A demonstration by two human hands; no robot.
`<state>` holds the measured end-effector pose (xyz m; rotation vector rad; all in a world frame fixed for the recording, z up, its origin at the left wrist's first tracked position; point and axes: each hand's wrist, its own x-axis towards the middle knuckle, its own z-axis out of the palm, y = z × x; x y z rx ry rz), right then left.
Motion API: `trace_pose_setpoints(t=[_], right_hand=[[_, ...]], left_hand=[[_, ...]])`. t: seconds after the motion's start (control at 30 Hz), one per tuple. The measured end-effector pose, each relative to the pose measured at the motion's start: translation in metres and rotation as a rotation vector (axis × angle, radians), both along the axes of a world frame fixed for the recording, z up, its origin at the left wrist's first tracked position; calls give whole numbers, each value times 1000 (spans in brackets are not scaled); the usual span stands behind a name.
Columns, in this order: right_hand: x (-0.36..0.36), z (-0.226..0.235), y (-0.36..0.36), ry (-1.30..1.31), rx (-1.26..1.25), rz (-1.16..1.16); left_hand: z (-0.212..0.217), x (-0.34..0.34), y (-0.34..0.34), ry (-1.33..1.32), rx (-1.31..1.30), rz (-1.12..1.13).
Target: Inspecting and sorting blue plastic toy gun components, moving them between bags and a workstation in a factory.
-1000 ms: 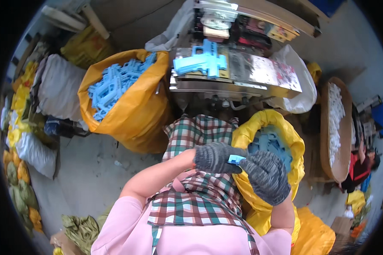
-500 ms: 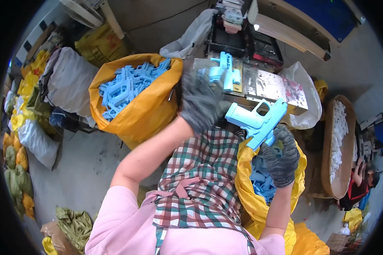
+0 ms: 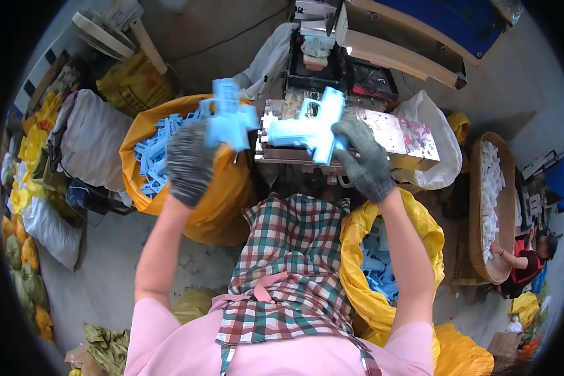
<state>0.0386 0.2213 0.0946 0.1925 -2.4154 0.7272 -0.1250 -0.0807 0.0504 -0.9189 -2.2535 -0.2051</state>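
My left hand (image 3: 190, 164), in a dark grey striped glove, is closed on a light-blue toy pistol (image 3: 229, 116), blurred by motion. Both are over the near right part of an orange sack (image 3: 216, 210) heaped with similar blue toy pistols (image 3: 151, 153). At the metal bed of a machine (image 3: 282, 155), my gloved right hand (image 3: 365, 164) grips a second light-blue toy pistol (image 3: 316, 128) by its near right side. That pistol covers the spot beneath it, so I cannot tell whether it touches the bed. Below my right forearm, a yellow sack (image 3: 423, 235) contains more blue pieces.
A paint-stained metal block (image 3: 401, 133) extends right of the bed, beside a white sack (image 3: 426, 166). Machine parts (image 3: 318, 47) rise behind. An oval wicker basket (image 3: 511, 210) with white pieces is at right, where another person (image 3: 525, 269) works. A fan (image 3: 103, 34) is far left.
The toy pistol from the machine bed is now in my left hand, farther left by the orange sack. My right hand has brought its toy pistol from above the yellow sack to the bed.
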Motion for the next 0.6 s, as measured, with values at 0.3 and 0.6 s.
trace_pose_setpoints(t=[0.3,0.6], right_hand=[[12,10,-5,-130,5,-105],[224,-154,23,-1705,265,-234]], left_hand=[[3,-2,-50,-277,20,-15],[-29,64,18,-854,-199,-548]])
